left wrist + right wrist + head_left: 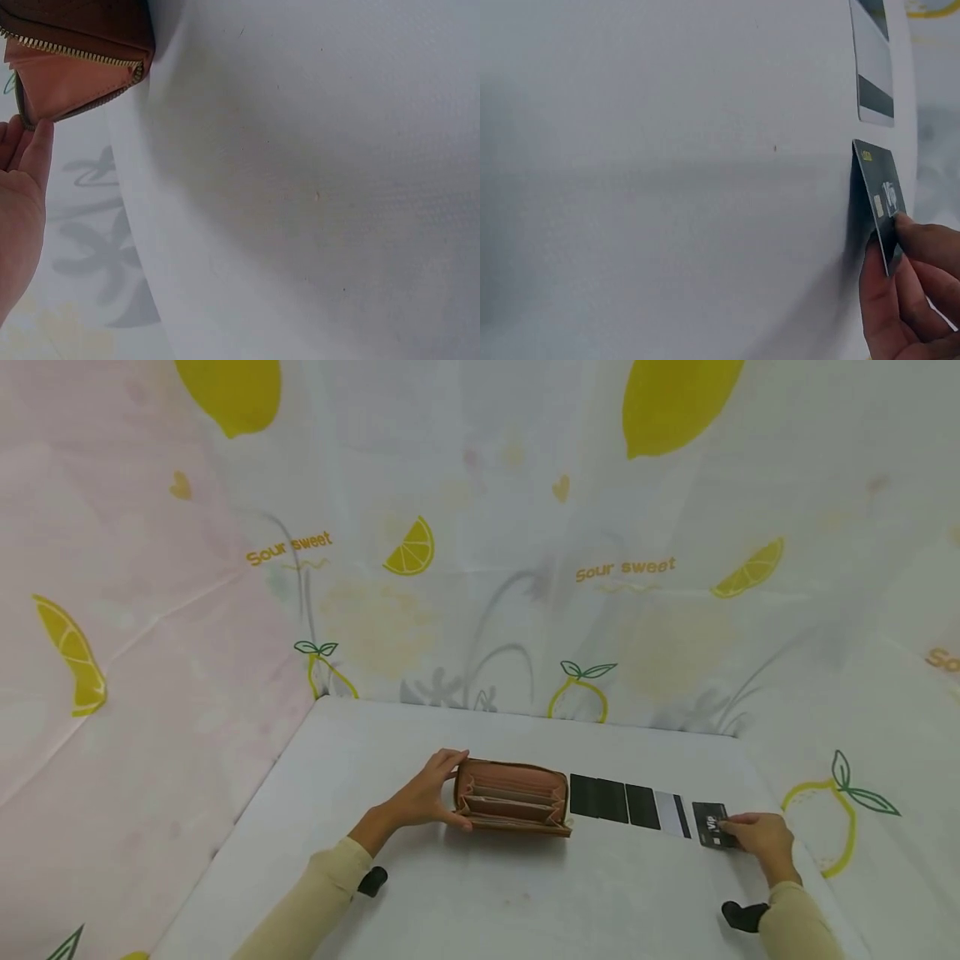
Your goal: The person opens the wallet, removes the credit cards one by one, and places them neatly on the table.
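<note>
A brown zip-around wallet (pixel 513 797) lies unzipped on the white table, its pink inner pockets facing the head camera. My left hand (pixel 423 793) grips the wallet's left end, fingers at the upper edge and thumb at the lower one. In the left wrist view, the fingers touch a corner beside the brass zip (pixel 75 52). At the right, my right hand (pixel 763 842) pinches a black card marked "Vip" (pixel 708 821) between thumb and fingers. The right wrist view has this card (pixel 877 187) tilted, one long edge raised off the table.
Between wallet and Vip card, three black cards (pixel 612 800) lie in a row, followed by a white card with a dark stripe (pixel 670 814). Lemon-printed cloth (pixel 480 610) walls the table (pixel 525 902) at the back and sides.
</note>
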{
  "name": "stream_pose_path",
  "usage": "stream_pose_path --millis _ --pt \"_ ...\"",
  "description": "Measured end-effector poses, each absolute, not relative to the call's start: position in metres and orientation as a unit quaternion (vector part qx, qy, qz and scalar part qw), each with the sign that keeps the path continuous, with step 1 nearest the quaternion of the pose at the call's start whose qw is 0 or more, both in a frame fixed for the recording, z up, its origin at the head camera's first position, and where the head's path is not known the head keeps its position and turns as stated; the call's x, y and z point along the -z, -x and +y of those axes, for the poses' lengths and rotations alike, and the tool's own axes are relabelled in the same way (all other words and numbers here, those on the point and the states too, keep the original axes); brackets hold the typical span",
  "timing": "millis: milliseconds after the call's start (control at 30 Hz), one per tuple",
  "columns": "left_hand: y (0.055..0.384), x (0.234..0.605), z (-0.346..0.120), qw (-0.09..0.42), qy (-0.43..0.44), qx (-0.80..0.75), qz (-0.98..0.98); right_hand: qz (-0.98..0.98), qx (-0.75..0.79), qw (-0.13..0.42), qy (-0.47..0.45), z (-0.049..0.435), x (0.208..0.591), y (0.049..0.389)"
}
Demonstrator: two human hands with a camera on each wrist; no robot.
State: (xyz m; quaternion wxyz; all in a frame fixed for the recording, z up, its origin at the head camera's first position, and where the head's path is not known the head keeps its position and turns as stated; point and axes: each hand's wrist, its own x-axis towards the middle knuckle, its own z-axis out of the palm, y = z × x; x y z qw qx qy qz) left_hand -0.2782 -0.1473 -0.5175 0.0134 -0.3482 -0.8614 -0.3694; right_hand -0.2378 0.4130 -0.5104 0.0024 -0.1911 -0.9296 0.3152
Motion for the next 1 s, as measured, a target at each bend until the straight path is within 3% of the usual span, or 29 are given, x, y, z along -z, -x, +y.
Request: stream_pose_path --millis 667,900,1000 --pt "0.283 0.518 -0.148 0.000 0.345 0.368 -0.863 -0.961 -0.229 0.050 0.149 0.377 0.511 0.241" --pt "0.282 0.516 -0.147 0.001 0.344 0.373 -0.862 -0.971 -0.219 0.057 0.071 0.356 0.497 0.254" --pt "0.282 0.518 -0.148 -0.006 0.341 0.371 -0.864 -0.965 -0.242 0.101 0.002 0.324 0.491 0.258"
